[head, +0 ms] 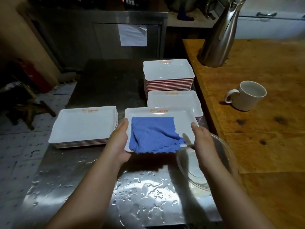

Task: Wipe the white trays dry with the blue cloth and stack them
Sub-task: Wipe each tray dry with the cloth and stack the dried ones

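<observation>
Hands gripping one white tray (162,113) above wet steel counter (92,187), w/ blue cloth (153,134) lying in it, near edge of cloth hanging over tray's front rim. Left hand (118,142) is clamping tray's left edge, thumb on top, fingers under it & hidden. Right hand (202,139) is holding right edge the same way, thumb over rim. Left stack (82,124) is sitting just beside held tray; two more stacks, near-right stack (173,100) & far stack (167,71), are sitting behind. Glass bowl (219,162) is resting under right wrist. White mug (247,95) & steel jug (217,38) are standing on wood table (264,129).
</observation>
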